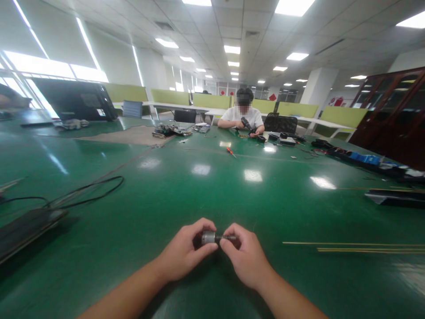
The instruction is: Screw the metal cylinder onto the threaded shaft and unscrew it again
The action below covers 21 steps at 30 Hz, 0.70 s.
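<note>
Low in the middle of the view, a small silvery metal cylinder with a dark, narrower shaft [208, 238] lies crosswise between my hands. My left hand [184, 250] is closed around the thick cylinder end, its thumb below and fingers above. On the other side, my right hand [245, 254] pinches the dark shaft between thumb and fingers. The fingertips of the two hands are close together but apart. What exact kind of part this is cannot be made out. Both hands are just over the green tabletop [166, 195].
Thin yellowish rods [358, 250] lie to the right. A dark flat device [29, 230] with a black cable [109, 190] is at left. An orange screwdriver [229, 151] lies farther off. Across the table a person [255, 117] holds a power drill [245, 122]. A large monitor [76, 99] stands back left.
</note>
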Available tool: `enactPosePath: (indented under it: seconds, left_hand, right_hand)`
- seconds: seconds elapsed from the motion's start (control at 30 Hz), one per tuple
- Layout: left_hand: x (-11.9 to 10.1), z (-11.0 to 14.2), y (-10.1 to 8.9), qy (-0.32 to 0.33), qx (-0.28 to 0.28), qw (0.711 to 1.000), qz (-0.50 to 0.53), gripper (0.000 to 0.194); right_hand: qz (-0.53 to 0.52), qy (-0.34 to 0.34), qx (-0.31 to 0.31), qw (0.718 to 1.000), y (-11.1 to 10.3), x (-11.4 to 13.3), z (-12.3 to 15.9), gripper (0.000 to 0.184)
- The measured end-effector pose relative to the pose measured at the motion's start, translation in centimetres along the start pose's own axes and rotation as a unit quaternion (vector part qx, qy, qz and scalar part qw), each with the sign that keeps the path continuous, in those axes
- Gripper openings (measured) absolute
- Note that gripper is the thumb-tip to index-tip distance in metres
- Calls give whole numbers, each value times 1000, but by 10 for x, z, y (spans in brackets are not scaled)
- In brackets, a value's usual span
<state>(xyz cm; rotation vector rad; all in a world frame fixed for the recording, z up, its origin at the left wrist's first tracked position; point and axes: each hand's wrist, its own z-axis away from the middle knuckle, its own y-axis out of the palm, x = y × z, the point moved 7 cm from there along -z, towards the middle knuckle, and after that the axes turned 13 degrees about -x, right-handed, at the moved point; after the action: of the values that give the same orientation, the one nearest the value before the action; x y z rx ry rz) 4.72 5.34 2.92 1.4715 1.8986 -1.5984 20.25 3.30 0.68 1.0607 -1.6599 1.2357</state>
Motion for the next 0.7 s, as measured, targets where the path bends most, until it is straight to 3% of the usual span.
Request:
enactPosePath:
  seconds: [0.7]
  left_hand:
    - [6, 1, -1, -17, -5, 1000, 21, 24]
  right_hand:
    - [-17, -3, -6, 1000, -1, 1, -1, 13]
